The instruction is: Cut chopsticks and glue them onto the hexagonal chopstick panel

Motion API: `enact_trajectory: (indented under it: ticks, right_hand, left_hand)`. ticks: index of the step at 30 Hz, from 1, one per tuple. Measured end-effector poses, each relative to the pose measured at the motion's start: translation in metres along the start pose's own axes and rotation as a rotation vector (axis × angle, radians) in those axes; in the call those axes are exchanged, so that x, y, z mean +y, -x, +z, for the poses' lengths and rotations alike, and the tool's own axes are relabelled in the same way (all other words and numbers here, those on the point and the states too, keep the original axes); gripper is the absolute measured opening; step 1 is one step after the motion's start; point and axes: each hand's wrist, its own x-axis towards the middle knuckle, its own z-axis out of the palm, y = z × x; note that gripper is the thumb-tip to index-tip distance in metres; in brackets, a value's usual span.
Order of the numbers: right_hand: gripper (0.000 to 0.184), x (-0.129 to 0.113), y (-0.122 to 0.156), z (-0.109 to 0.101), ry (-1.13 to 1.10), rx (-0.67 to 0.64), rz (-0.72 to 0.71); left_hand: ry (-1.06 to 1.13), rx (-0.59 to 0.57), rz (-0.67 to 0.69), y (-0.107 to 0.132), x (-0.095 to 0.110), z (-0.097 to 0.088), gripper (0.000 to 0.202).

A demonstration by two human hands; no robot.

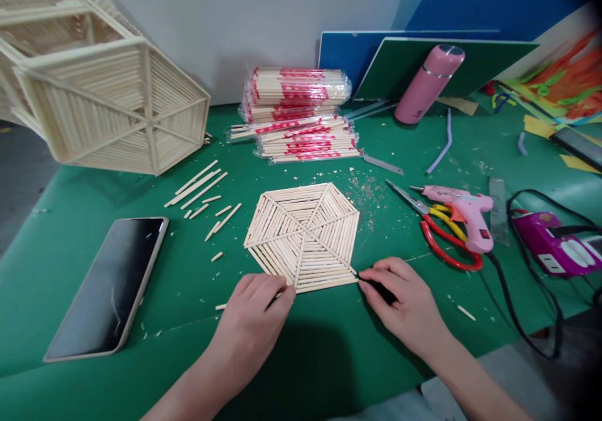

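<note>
A flat hexagonal panel of pale wooden sticks [324,220] lies on the green table, with ribs crossing at its middle. My left hand [258,305] is closed at the panel's near left corner, thumb and fingers pinched on the end of the near-edge wooden stick [327,287]. At the near right corner, the thumb and index finger of my right hand [399,295] pinch that stick's other end. Another stick [220,307] pokes out left of my left hand; its other end is hidden. Loose cut sticks [200,186] lie to the left of the panel.
A phone [108,283] lies at left, below a large stick-built structure [113,107]. Wrapped stick bundles [301,95] sit behind. Scissors [451,242], a pink glue gun [463,211], a purple device with a cord [550,239] and a pink flask [429,85] are on the right.
</note>
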Motion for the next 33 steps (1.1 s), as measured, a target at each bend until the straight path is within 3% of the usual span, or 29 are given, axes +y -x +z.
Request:
enact_trajectory:
  ticks: [33]
  right_hand:
    - [0.013, -0.0005, -0.0004, 0.0009, 0.011, -0.039, -0.026]
  left_hand:
    - [0.02, -0.005, -0.019, 0.0076, -0.0027, 0.0019, 0.022]
